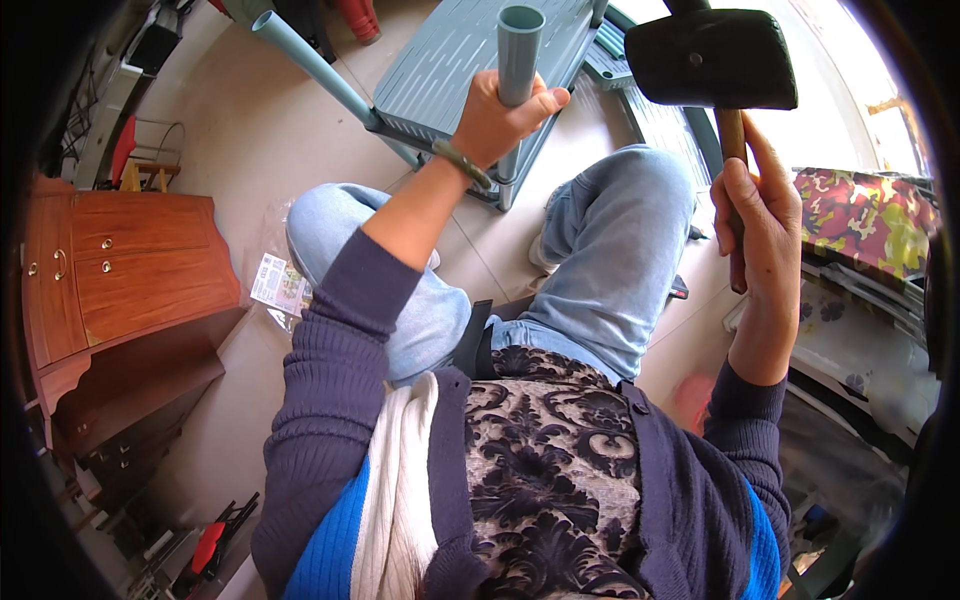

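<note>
In front of me stands a grey-green plastic shelf (430, 70) with slotted panels and round tube legs. My left hand (500, 118) is wrapped round the near upright tube (519, 55), just below its hollow top end. Another tube (310, 68) slants up from the shelf's left corner. Up at the right, my right hand (765, 205) grips the wooden handle of a rubber mallet (712, 60). The mallet's black head is raised, apart from the tube and to its right.
A reddish wooden cabinet (140, 270) stands at the left. Near my left knee a printed sheet (277, 283) lies on the tiles with clear plastic. More grey-green parts (612, 60) lie behind the shelf. At the right is a low unit under a camouflage-patterned cloth (865, 222).
</note>
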`<state>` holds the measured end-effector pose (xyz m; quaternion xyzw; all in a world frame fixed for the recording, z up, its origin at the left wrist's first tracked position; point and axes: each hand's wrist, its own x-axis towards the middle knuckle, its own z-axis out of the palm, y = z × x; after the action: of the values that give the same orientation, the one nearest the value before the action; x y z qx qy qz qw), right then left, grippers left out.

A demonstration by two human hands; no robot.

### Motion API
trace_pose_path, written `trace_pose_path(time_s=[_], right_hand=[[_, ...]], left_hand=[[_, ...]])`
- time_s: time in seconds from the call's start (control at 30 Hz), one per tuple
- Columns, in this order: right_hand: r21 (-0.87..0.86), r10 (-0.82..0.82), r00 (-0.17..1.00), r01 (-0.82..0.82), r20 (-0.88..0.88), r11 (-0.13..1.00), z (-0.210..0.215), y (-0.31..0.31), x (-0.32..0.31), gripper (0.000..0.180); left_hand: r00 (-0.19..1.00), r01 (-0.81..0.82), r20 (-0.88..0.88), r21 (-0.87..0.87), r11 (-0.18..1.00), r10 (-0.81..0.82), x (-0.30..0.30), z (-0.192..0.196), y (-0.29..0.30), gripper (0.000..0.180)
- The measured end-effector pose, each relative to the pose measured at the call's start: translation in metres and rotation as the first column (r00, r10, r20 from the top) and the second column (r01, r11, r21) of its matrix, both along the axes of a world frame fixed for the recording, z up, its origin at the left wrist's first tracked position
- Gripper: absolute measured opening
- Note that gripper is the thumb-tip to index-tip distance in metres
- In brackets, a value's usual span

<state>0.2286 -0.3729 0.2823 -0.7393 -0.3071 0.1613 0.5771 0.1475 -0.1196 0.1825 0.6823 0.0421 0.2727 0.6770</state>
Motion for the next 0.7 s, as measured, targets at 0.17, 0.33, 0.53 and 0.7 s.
trace_pose_path(time_s=[0.17, 0.33, 0.53, 0.7], right_hand=[[-0.014, -0.081, 0.995, 0.082, 0.065, 0.997, 0.014, -0.02, -0.007, 0.047], [0.035, -0.118, 0.992, 0.117, 0.042, 0.993, 0.026, -0.046, -0.01, 0.047], [0.082, -0.134, 0.991, 0.132, 0.016, 0.988, 0.032, -0.055, -0.017, 0.048], [0.078, -0.062, 0.997, 0.066, -0.053, 0.995, 0.033, -0.037, -0.023, 0.047]], left_hand=[[0.977, 0.2, -0.066, -0.059, 0.978, -0.204, 0.005, 0.004, 0.012, 0.024], [0.969, 0.207, -0.137, -0.022, 0.978, -0.208, -0.01, 0.005, 0.018, 0.027], [0.982, -0.004, -0.185, 0.139, 0.99, 0.029, -0.022, 0.007, 0.034, 0.022], [0.858, -0.48, -0.049, 0.279, 0.832, 0.512, -0.023, -0.006, 0.079, 0.026]])
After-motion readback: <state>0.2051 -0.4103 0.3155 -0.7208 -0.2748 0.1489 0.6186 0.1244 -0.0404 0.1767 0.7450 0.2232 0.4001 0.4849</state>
